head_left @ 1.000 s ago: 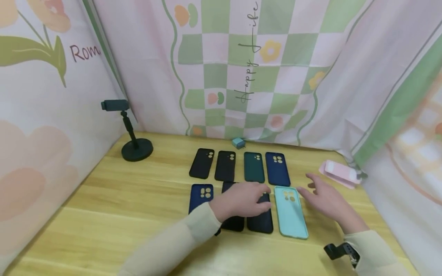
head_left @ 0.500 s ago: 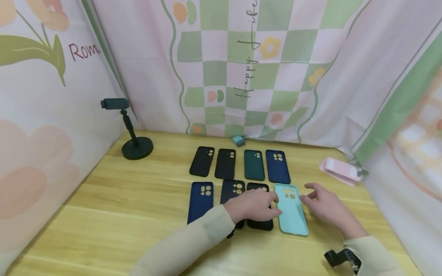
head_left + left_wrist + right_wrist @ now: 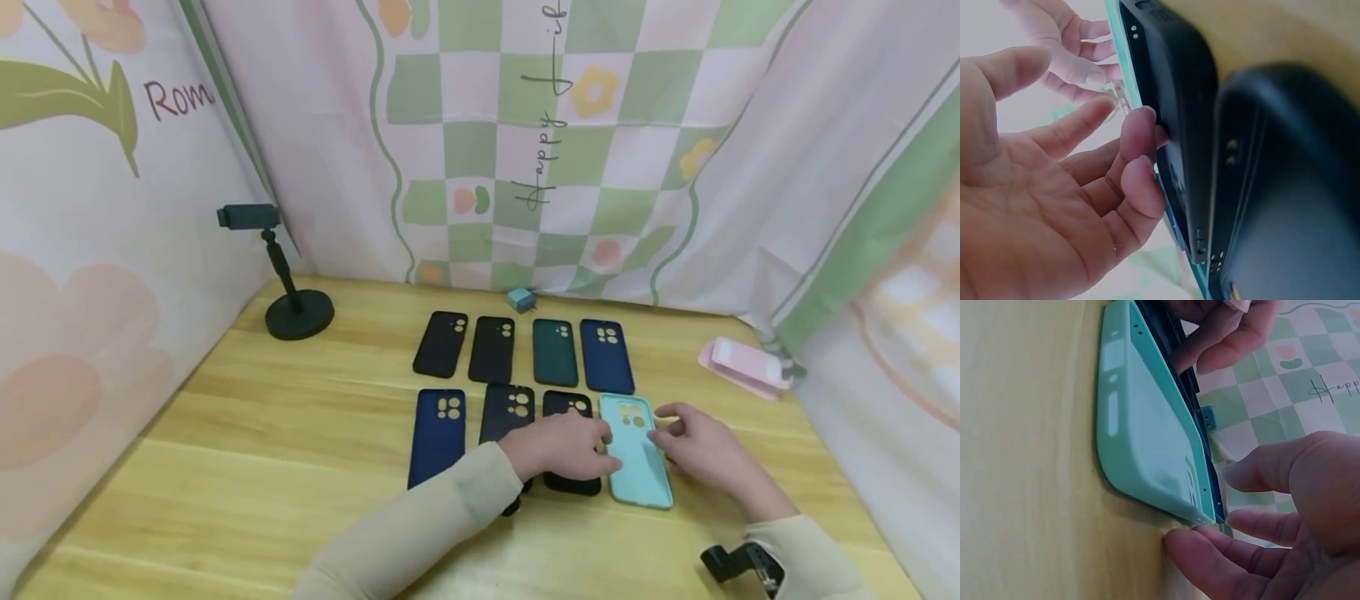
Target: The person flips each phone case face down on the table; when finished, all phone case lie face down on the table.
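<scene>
The mint phone case (image 3: 636, 451) is flanked at the near row's right end on the wooden table (image 3: 247, 467): the left hand (image 3: 566, 443) with loosely curled fingers at its left edge, the right hand (image 3: 693, 446) with spread fingers touching its right edge. Behind, four dark cases (image 3: 522, 352) are lined up

Bare tabletop (image 3: 247, 467) lies open from 7 to 9 o'clock of the phone cases (image 3: 525, 367). At 10 o'clock a camera stand (image 3: 288, 283) blocks the corner; at 2 o'clock a pink holder (image 3: 742, 365); a small charger (image 3: 520, 299) sits at 12, curtains (image 3: 525, 142) close behind
</scene>
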Tool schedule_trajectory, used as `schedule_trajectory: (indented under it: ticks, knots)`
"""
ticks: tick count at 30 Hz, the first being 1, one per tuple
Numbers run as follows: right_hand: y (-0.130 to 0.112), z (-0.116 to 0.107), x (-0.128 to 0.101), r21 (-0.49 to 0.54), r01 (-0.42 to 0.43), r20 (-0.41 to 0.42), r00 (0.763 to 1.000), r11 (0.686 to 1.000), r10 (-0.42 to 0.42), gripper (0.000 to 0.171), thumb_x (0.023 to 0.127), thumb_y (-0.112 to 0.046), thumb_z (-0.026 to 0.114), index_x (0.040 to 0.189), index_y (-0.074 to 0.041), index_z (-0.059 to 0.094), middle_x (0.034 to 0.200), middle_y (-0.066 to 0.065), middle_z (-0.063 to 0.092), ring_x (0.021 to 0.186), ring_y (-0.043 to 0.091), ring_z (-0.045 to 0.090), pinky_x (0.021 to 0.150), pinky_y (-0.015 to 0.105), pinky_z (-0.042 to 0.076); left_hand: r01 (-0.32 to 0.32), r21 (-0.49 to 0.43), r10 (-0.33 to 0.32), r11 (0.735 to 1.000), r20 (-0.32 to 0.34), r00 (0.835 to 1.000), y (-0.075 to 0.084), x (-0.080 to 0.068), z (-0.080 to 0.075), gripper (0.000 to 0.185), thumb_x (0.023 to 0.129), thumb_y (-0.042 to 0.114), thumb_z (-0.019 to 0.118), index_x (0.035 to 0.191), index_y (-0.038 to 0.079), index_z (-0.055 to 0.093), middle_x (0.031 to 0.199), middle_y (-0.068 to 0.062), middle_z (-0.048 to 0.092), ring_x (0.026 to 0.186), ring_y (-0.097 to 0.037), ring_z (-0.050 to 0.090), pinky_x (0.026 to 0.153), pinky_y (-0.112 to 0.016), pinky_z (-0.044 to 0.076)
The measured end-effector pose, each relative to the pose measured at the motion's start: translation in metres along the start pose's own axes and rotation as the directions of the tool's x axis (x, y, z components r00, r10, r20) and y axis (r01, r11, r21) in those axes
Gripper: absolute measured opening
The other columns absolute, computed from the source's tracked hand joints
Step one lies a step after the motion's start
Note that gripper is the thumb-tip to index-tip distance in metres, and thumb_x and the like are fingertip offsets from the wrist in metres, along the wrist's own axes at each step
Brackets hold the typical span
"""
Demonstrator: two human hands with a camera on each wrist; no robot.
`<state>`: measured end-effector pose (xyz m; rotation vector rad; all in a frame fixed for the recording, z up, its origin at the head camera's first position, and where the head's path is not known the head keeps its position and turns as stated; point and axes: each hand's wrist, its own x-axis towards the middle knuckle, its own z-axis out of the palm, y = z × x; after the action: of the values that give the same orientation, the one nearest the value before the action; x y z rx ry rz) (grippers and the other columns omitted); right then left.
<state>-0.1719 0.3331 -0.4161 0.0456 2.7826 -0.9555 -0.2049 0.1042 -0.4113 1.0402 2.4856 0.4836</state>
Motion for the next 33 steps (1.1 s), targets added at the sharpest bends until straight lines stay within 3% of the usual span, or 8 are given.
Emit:
schedule_trajectory:
  ticks: [7, 14, 25, 33]
  knots:
    - [-0.004, 0.006, 0.0, 0.065, -0.029, -0.004, 1.0, 0.997, 0.03, 0.053, 0.096, -0.022, 0.062, 0.134, 0.009, 0.044, 0.104, 0.02, 0.064, 0.071, 0.018, 0.065, 0.062, 0.033, 0.055, -0.029, -0.056, 0.027, 0.998, -0.034, 0.999, 0.0, 0.0, 0.003, 0.043, 0.097, 0.05, 0.054, 0.129, 0.022, 0.061, 0.122, 0.013, 0.062, 0.106, -0.002, 0.058, 0.084, -0.021, 0.046]
    - [-0.004, 0.009, 0.003, 0.068, -0.021, -0.017, 1.0, 0.997, 0.023, 0.049, 0.09, -0.01, 0.063, 0.131, 0.01, 0.046, 0.098, 0.017, 0.064, 0.071, 0.018, 0.064, 0.061, 0.033, 0.056, 0.009, -0.045, -0.011, 0.999, -0.05, 0.999, 0.0, -0.001, 0.004, 0.041, 0.096, 0.05, 0.054, 0.127, 0.024, 0.062, 0.122, 0.013, 0.062, 0.106, -0.002, 0.057, 0.085, -0.022, 0.047]
    - [-0.003, 0.013, 0.005, 0.071, -0.019, -0.033, 0.999, 0.997, 0.021, 0.05, 0.082, -0.001, 0.063, 0.129, 0.01, 0.048, 0.097, 0.018, 0.062, 0.073, 0.019, 0.063, 0.059, 0.033, 0.056, 0.118, 0.026, -0.118, 0.993, -0.009, 0.993, -0.006, -0.015, -0.001, 0.034, 0.096, 0.052, 0.055, 0.114, 0.024, 0.063, 0.097, 0.012, 0.062, 0.075, -0.007, 0.056, 0.064, -0.027, 0.046]
    - [-0.003, 0.012, 0.004, 0.07, -0.006, -0.037, 0.999, 0.998, 0.008, 0.05, 0.081, 0.001, 0.062, 0.128, 0.011, 0.049, 0.096, 0.018, 0.061, 0.071, 0.019, 0.063, 0.058, 0.033, 0.056, 0.081, 0.028, -0.08, 0.996, -0.022, 0.997, -0.013, -0.023, -0.007, 0.032, 0.097, 0.049, 0.055, 0.111, 0.022, 0.064, 0.094, 0.01, 0.061, 0.074, -0.008, 0.056, 0.064, -0.027, 0.045]
